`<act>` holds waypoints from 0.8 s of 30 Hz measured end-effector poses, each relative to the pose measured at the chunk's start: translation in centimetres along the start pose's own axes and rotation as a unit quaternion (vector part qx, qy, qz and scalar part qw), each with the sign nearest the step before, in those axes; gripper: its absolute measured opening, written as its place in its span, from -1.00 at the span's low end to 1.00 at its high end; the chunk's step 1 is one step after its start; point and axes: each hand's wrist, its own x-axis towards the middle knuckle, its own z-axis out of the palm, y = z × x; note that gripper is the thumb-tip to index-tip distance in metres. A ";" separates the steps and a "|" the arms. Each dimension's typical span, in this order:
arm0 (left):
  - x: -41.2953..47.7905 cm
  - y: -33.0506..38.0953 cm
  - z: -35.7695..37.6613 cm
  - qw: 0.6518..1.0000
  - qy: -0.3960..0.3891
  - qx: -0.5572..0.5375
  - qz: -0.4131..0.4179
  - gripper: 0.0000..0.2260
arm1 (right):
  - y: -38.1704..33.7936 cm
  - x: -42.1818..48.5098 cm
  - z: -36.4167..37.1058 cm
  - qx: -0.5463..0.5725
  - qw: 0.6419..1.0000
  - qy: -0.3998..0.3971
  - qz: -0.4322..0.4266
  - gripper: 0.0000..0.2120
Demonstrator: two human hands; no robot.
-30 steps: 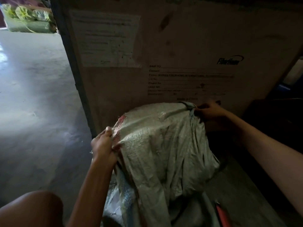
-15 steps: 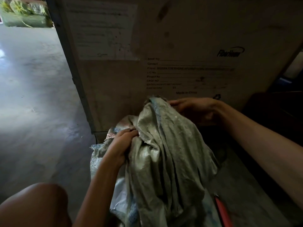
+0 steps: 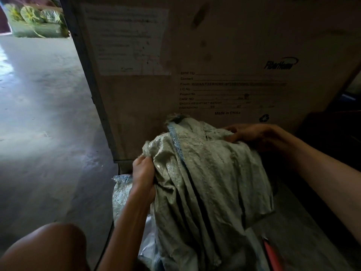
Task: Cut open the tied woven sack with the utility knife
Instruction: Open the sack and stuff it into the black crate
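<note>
A printed cardboard carton (image 3: 234, 45) fills the upper frame behind the crumpled woven sack (image 3: 211, 173) at lower centre, with concrete floor (image 3: 39, 114) at left and a blurred red handle (image 3: 272, 255) at lower right, while the left hand (image 3: 143, 173) grips the sack's left fold and the right hand (image 3: 252, 133) curls onto its upper right edge.

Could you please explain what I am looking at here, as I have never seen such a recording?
There is no machine: a person wears one camera on the head, looking down at their own hands. The left hand grips a fold of the grey woven sack, and the right hand holds its far side. Behind it stands a cardboard carton on a concrete floor. A red object at the lower right may be the utility knife, but it is too dark to tell; neither hand holds it.
</note>
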 end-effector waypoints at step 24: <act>-0.3 -0.8 1.3 0.931 -0.118 0.319 0.130 -0.58 | -4.4 0.3 4.5 0.203 0.974 0.019 -0.096 -0.48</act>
